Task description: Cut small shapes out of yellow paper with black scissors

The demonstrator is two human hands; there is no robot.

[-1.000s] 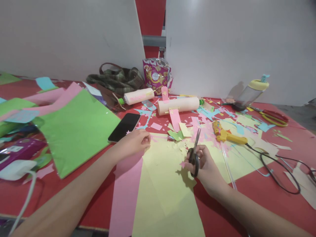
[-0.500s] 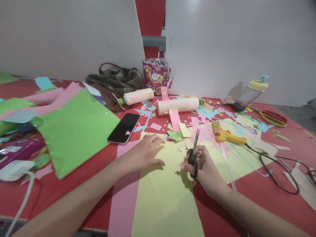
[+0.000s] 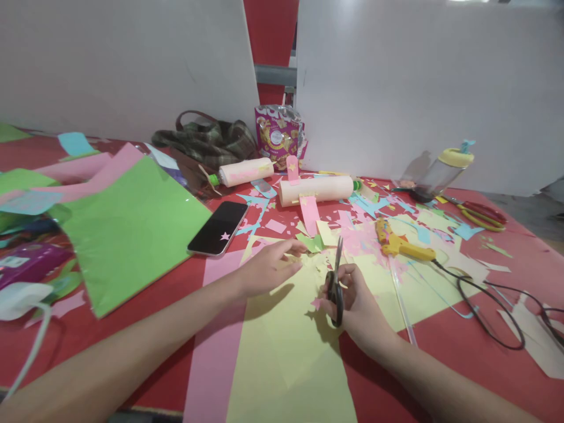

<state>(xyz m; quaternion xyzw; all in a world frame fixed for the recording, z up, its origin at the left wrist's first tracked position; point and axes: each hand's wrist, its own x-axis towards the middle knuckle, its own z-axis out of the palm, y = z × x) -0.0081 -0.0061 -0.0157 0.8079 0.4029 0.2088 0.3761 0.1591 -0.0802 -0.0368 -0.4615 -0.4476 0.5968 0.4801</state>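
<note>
My right hand grips black scissors, blades shut and pointing up and away, with a small pink paper star pinched at the fingertips. It hovers over a large yellow paper sheet. My left hand reaches across the top of that sheet, fingers stretched toward small yellow and green scraps. It holds nothing that I can see. A pink strip lies under my left forearm.
A phone with a pink star on it lies left of my hands, beside a green sheet. A yellow glue gun with a black cord, paper-wrapped bottles, red scissors, a bag and a snack pouch stand behind.
My left hand moved right from beside the phone onto the yellow sheet and opened its fingers. My right hand, holding the scissors, shifted slightly left.
</note>
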